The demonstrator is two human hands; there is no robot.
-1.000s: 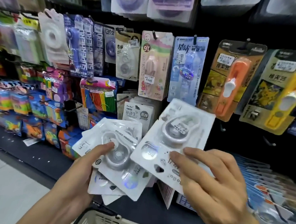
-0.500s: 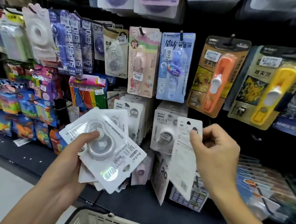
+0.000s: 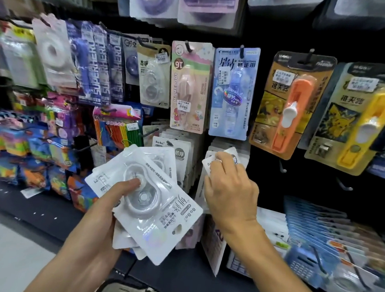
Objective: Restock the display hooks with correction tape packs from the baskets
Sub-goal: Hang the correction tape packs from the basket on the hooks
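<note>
Bright overhead store light; left edge motion-blurred, wide-angle bending, glare on blister packs [image 3: 147, 201].

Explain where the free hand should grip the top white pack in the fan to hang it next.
Judging by its pose, pinch the flat card margin near the hang hole at the lower right end of the top pack, coming from the right. The left hand pins the bulging blister with its thumb; the right hand is busy at the hook.
</note>
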